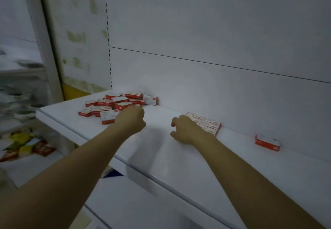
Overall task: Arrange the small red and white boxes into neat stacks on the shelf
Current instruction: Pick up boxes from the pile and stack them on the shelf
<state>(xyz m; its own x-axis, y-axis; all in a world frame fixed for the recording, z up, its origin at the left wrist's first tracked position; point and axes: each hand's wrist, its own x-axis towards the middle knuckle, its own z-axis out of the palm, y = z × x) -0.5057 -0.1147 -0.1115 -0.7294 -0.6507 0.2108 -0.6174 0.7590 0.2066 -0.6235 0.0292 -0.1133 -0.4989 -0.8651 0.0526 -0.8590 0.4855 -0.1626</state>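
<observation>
A loose pile of small red and white boxes (114,104) lies at the back left of the white shelf (179,159). My left hand (131,119) is at the pile's near right edge with its fingers curled under; whether it holds a box is hidden. A flat, tidy block of boxes (208,124) sits against the back panel at the middle. My right hand (186,130) rests on the shelf at this block's near left corner, fingers relaxed and touching it. One single box (267,142) stands alone farther right by the back panel.
A white back panel (215,31) rises right behind the boxes. A shelf upright (48,49) stands at the left. Below and to the left, a lower shelf holds colourful packets (26,145). A blue item (112,173) shows under the shelf's front lip.
</observation>
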